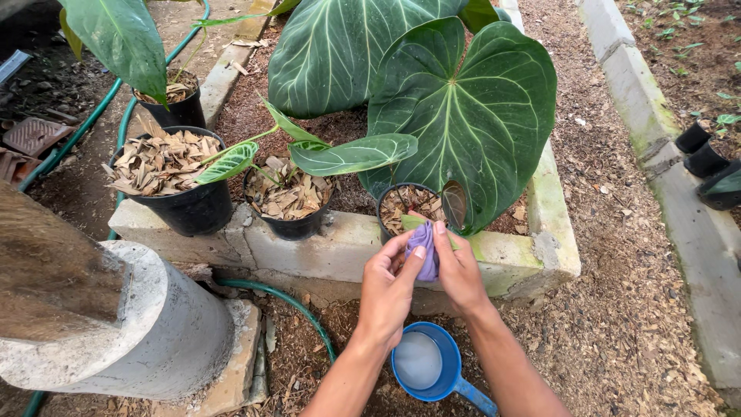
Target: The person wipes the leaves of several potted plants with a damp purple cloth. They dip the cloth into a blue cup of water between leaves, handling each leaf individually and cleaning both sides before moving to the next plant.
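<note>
Head view: both hands, left (388, 279) and right (457, 272), closed on upright purple cloth (424, 249) between them, above blue scoop (427, 363), before pot (407, 208).

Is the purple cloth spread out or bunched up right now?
Bunched up: the purple cloth is gathered into a wad, pinched between the left hand and right hand.

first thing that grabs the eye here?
The huge dark heart-shaped leaf with pale veins, upper centre, over a row of black pots on a concrete ledge. Below it, the left hand and right hand pinch a purple cloth above a blue scoop.
</note>
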